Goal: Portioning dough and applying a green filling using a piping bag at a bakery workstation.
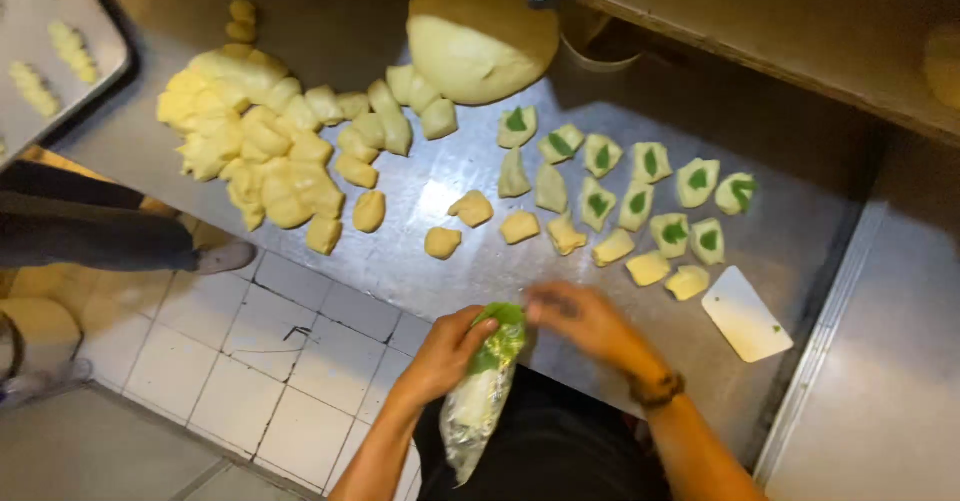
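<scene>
piping bag: soft, squashy, green filling at top. your left hand is clamped around its neck; right hand blurred, grip unclear. hold near the neck.

arms: bare, no sleeves | right wrist: dark beaded bracelet | clothing: black

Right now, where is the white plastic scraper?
In the head view, the white scraper lies flat on the steel table, lower right, just right of the plain dough pieces and beyond the right hand.
</scene>
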